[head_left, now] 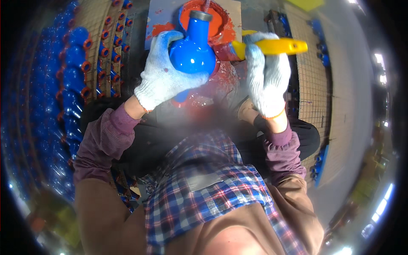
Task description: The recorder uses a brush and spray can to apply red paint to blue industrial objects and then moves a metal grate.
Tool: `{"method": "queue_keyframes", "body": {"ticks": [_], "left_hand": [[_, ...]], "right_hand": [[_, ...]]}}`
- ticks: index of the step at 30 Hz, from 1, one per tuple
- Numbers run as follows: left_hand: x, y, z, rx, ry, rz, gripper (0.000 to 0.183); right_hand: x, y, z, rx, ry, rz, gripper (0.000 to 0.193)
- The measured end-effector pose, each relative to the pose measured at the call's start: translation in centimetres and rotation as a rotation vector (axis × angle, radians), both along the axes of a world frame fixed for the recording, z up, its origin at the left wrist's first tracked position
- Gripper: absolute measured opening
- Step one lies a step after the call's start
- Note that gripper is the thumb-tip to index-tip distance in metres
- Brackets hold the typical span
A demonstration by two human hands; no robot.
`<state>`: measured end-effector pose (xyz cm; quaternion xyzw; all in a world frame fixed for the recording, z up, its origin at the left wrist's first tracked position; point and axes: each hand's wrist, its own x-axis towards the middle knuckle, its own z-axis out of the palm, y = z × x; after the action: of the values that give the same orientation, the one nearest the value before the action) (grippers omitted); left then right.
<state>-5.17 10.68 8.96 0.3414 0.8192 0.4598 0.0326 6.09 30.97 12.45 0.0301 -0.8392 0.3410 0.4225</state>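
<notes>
My left hand [165, 75], in a white knit glove stained blue, grips a glossy blue metal part [192, 57]. This part looks like a valve body, with a round belly and a neck ending in a bare threaded top. In my gloved right hand [268, 80] is a paintbrush [284, 46] with a yellow handle, held roughly level. Its red, paint-covered bristles meet the right side of the blue part, where a red edge shows. Just beyond the part stands a bucket [226, 30] of orange-red paint, partly hidden by the neck.
Under the bucket lies a paint-splashed board [158, 27]. Red-smeared plastic sheeting [221, 87] spreads below the part. Many blue parts with red ends [76, 63] stand in rows at left. Wire-mesh-patterned boards [314, 80] lie at right, with more blue parts [321, 42] beside them.
</notes>
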Motion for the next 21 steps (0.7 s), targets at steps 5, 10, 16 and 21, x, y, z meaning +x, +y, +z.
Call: {"method": "queue_keyframes", "body": {"ticks": [5, 10, 16, 21], "left_hand": [[-0.5, 0.6, -0.5, 0.174, -0.569, 0.185, 0.098], [-0.6, 0.8, -1.0, 0.609, -1.237, 0.123, 0.038], [-1.6, 1.3, -1.7, 0.818, -1.448, 0.094, 0.053], [-2.1, 0.4, -1.6, 0.785, -1.590, -0.029, 0.073]], "right_hand": [[2.2, -2.2, -1.8, -0.045, 0.121, 0.033, 0.021], [3.8, -3.3, -3.6, 0.186, 0.001, -0.037, 0.032], [4.6, -2.1, -4.7, 0.292, -0.057, 0.104, 0.040], [5.1, -0.3, -4.4, 0.444, -0.062, 0.197, 0.039]]}}
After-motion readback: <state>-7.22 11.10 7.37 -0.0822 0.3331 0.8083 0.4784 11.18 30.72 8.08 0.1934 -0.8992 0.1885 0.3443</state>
